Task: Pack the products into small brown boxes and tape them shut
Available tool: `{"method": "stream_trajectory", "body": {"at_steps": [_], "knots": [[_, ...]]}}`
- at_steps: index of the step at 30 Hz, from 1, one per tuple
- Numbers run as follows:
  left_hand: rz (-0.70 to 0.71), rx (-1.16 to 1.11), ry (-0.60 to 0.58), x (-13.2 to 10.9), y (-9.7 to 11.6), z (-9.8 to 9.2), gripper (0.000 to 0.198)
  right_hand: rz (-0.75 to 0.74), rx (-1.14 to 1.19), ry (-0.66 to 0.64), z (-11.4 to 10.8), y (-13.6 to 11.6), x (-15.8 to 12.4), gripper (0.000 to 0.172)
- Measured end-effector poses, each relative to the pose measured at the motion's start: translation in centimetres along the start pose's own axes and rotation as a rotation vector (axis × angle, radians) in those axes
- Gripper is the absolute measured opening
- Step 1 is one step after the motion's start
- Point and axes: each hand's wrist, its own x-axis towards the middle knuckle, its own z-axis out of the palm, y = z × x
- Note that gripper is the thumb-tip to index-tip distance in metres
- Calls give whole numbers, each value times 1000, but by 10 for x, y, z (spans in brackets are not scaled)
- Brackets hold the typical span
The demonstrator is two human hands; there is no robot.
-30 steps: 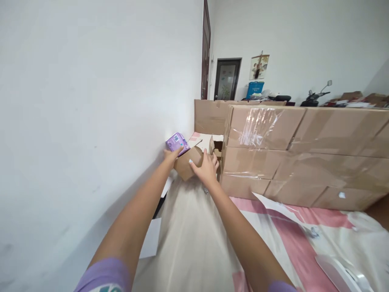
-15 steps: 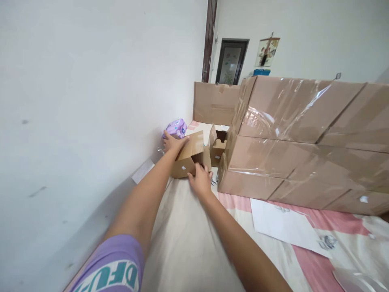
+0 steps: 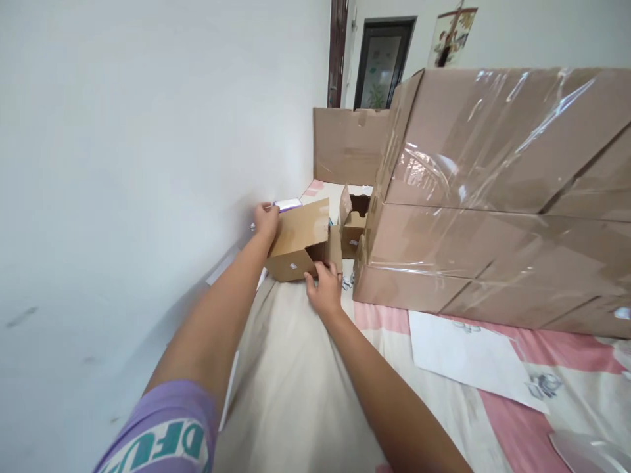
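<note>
A small brown cardboard box [image 3: 298, 230] lies on the bed sheet beside the wall, its flap open on the right side. My right hand [image 3: 325, 289] grips the box's near right edge by the opening, fingers bent over the rim and thumb on the front. My left hand [image 3: 267, 220] is at the box's far left corner, fingers closed at the edge of a purple package [image 3: 288, 205]. Only a white face with a purple rim shows of that package; the box hides the rest.
A tall stack of taped cartons [image 3: 483, 230] stands to the right. Between it and my box sits another open box [image 3: 353, 233]. A larger cardboard panel [image 3: 350, 144] rises behind. White paper [image 3: 468, 355] lies on the sheet, and the wall [image 3: 148, 131] runs close on the left.
My left hand has moved left and the purple package has dropped or turned behind the box, now showing white. The box has shifted slightly left; the camera view has tilted down.
</note>
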Motion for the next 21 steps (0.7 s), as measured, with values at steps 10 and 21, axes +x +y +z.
{"method": "stream_trajectory", "body": {"at_steps": [10,21], "knots": [[-356,-246,-235,-109,29,-45,23,18,45,7,-2,0,3,23],[-372,-180,250,-97,12,-7,31,-2,118,-56,-3,-2,7,32]]}}
